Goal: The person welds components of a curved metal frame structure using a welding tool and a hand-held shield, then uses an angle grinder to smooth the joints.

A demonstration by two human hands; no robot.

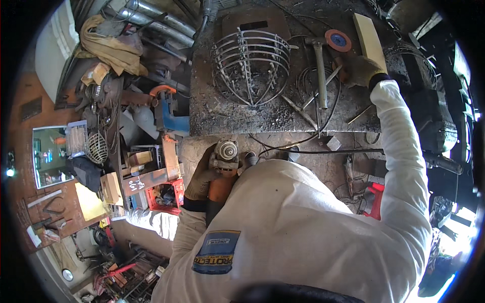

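Observation:
My gloved left hand (200, 183) is closed round an orange angle grinder (221, 188), held against my front. The grinder's metal head faces up, its bare spindle showing with no disc on it. My right hand (362, 71), also gloved, reaches over the dark worktable (207, 113); its fingers are too indistinct to read. At its fingertips is something reddish-brown. Just left of that hand lies a metal hammer (320, 73). Beyond sits an orange-red disc with a blue centre (338, 40), beside a long pale yellow block (370, 38). A curved metal-rod cage (252, 63) rests on the table's left part.
Cables (331, 118) loop over the table and its near edge. Metal rods (300, 112) lie by the hammer. A blue tool (172, 113) and cluttered shelves stand left, with a red crate (166, 194) lower down. A red object (374, 200) is below my right arm.

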